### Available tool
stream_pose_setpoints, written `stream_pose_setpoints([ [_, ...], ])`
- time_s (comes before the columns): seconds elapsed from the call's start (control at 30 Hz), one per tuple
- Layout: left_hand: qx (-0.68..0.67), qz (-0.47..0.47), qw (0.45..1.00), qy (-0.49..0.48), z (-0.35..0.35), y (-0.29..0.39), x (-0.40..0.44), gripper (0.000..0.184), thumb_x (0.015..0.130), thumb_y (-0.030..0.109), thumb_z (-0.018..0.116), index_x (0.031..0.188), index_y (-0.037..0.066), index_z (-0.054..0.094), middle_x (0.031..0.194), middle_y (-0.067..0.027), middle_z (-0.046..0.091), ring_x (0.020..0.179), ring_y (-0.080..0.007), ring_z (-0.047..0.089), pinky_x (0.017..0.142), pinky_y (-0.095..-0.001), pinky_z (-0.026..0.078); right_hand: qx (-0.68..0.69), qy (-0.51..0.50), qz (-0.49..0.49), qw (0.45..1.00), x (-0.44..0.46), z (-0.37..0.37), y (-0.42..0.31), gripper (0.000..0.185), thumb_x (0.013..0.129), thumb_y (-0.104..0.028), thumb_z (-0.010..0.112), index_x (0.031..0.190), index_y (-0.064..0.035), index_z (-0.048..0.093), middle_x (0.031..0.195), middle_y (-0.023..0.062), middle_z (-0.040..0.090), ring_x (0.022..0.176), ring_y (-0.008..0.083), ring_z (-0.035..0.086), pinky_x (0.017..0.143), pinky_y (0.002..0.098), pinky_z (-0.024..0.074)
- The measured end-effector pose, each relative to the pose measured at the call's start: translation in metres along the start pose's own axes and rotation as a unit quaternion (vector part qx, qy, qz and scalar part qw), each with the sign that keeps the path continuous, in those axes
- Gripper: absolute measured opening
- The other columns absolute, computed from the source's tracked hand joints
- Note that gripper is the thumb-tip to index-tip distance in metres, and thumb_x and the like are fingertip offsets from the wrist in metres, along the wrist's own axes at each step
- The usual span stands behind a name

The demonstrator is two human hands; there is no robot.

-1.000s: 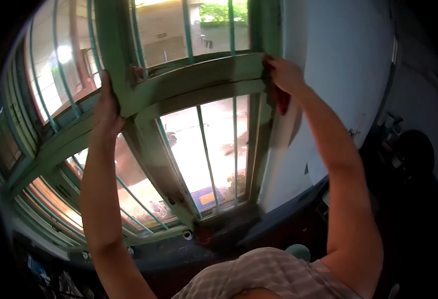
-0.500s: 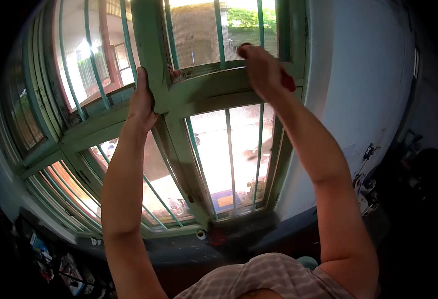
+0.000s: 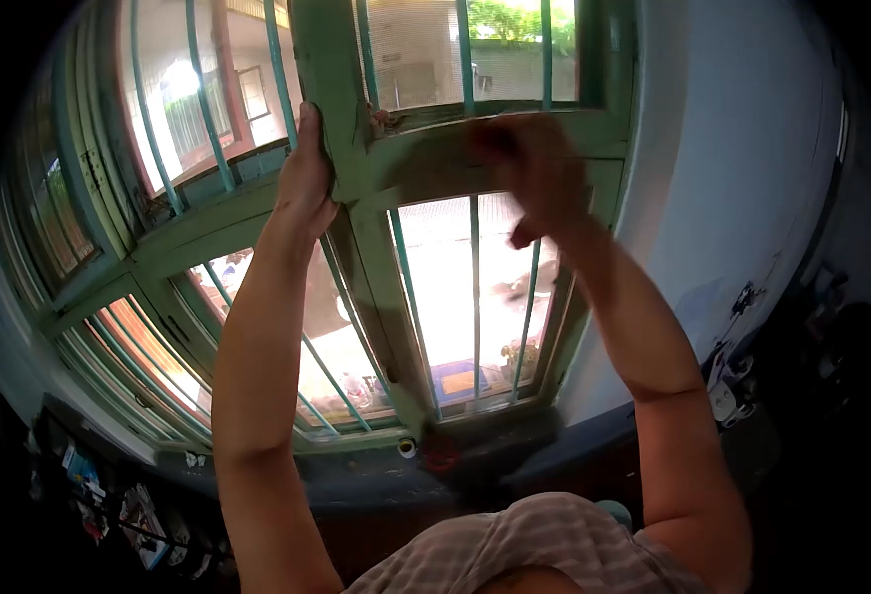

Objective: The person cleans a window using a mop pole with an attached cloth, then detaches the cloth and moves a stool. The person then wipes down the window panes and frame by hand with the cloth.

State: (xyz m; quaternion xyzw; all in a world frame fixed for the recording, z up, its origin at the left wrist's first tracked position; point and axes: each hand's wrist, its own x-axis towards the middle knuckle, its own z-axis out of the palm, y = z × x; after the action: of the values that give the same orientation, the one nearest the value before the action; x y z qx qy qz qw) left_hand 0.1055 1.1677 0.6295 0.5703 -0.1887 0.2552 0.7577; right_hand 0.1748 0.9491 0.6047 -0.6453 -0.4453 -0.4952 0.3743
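A green wooden window frame with teal bars fills the view ahead. My left hand grips its middle upright, thumb pointing up, the other fingers mostly hidden. Over the crossbar between the upper and lower right panes is my right hand, blurred by motion. It is closed on a red cloth, which shows at both sides of the fist; its exact shape is smeared. Just below the hand is the bright lower right pane.
A small round roll and a red round object rest on the dark sill. A pale wall borders the window on the right. Shelves with assorted items stand at the lower left.
My right hand has come down from the upper right pane to the crossbar with the red cloth. My left hand keeps its place on the upright while the view shifts slightly.
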Motion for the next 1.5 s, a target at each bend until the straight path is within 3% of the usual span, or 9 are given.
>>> stream_pose_setpoints([
  [0.23,0.027,-0.002,1.0,-0.006,0.016,0.008,-0.018,0.064,0.093,0.053,0.021,0.122,0.0,0.043,0.113,-0.0168,0.053,0.105,-0.0236,0.054,0.093,-0.0352,0.045,-0.205,-0.126,0.008,0.971,0.045,-0.024,0.099,0.02,0.076,-0.001,0.053,0.094,-0.0063,0.061,0.09,0.0141,0.062,0.086,0.0338,0.057,0.078,0.0414,0.0458],
  [0.4,0.043,0.007,0.999,0.0,0.042,0.017,-0.041,0.061,0.093,0.052,0.024,0.116,0.001,0.048,0.106,-0.013,0.057,0.099,-0.0209,0.056,0.087,-0.0333,0.047,-0.065,-0.17,-0.021,0.983,0.04,-0.026,0.039,0.022,0.072,0.0,0.055,0.092,-0.006,0.061,0.09,0.0123,0.062,0.084,0.0328,0.058,0.079,0.04,0.0457],
  [0.5,0.049,0.008,0.998,0.026,0.067,0.022,-0.062,0.059,0.093,0.052,0.027,0.114,0.001,0.05,0.103,-0.0106,0.059,0.096,-0.0192,0.057,0.084,-0.0313,0.047,-0.126,-0.145,-0.241,0.951,0.032,-0.029,0.001,0.026,0.069,-0.003,0.059,0.094,-0.0092,0.062,0.093,0.0094,0.062,0.084,0.0297,0.06,0.074,0.041,0.047],
  [0.8,-0.052,0.071,0.97,-0.227,0.157,0.013,-0.132,0.056,0.096,0.04,0.029,0.135,0.0,0.021,0.115,-0.0098,0.051,0.105,-0.0135,0.05,0.087,-0.0252,0.041,0.239,0.061,-0.07,0.967,-0.058,-0.13,-0.035,0.024,0.073,0.009,0.054,0.094,-0.0007,0.051,0.103,0.0169,0.057,0.099,0.026,0.055,0.086,0.0351,0.0446],
  [0.9,-0.092,0.08,0.95,-0.289,0.189,-0.015,-0.141,0.053,0.098,0.026,0.031,0.142,0.008,0.007,0.146,-0.0134,0.012,0.129,-0.0227,0.029,0.101,-0.0336,0.029,0.276,0.13,0.002,0.952,-0.091,-0.194,-0.034,0.021,0.076,0.005,0.051,0.096,-0.0003,0.046,0.104,0.018,0.055,0.095,0.0213,0.053,0.086,0.034,0.0422],
  [0.97,-0.078,0.074,0.967,-0.229,0.215,-0.042,-0.134,0.054,0.093,0.016,0.044,0.138,0.006,0.016,0.137,-0.0137,0.029,0.123,-0.022,0.036,0.098,-0.0309,0.032,0.103,0.198,0.094,0.97,-0.106,-0.239,-0.021,0.026,0.075,0.002,0.047,0.102,0.0001,0.047,0.104,0.0141,0.055,0.094,0.0206,0.054,0.086,0.0322,0.0426],
  [1.17,-0.318,-0.343,0.844,-0.261,0.292,-0.128,-0.074,0.061,0.088,0.044,0.049,0.132,0.008,0.027,0.132,-0.0136,0.036,0.12,-0.0229,0.039,0.101,-0.0382,0.032,0.284,0.282,0.237,0.885,-0.105,-0.314,-0.017,0.038,0.077,-0.003,0.044,0.115,0.0002,0.048,0.104,0.0086,0.056,0.093,0.0194,0.056,0.084,0.0312,0.0446],
  [1.33,-0.533,-0.249,0.74,-0.325,0.338,-0.161,-0.053,0.064,0.083,0.052,0.05,0.128,0.009,0.035,0.13,-0.0092,0.042,0.12,-0.0228,0.04,0.102,-0.0398,0.032,0.018,0.465,0.227,0.855,-0.091,-0.333,-0.066,0.035,0.078,0.003,0.045,0.112,-0.0008,0.053,0.104,0.009,0.059,0.096,0.0197,0.057,0.085,0.0308,0.0459],
  [1.5,-0.569,-0.265,0.717,-0.303,0.369,-0.177,-0.049,0.058,0.084,0.048,0.05,0.124,0.007,0.04,0.126,-0.0078,0.046,0.119,-0.0232,0.042,0.104,-0.0399,0.031,-0.471,0.149,-0.134,0.859,-0.036,-0.336,-0.103,0.027,0.079,0.0,0.053,0.106,-0.0032,0.055,0.103,0.0105,0.06,0.092,0.0216,0.059,0.081,0.0311,0.048],
])
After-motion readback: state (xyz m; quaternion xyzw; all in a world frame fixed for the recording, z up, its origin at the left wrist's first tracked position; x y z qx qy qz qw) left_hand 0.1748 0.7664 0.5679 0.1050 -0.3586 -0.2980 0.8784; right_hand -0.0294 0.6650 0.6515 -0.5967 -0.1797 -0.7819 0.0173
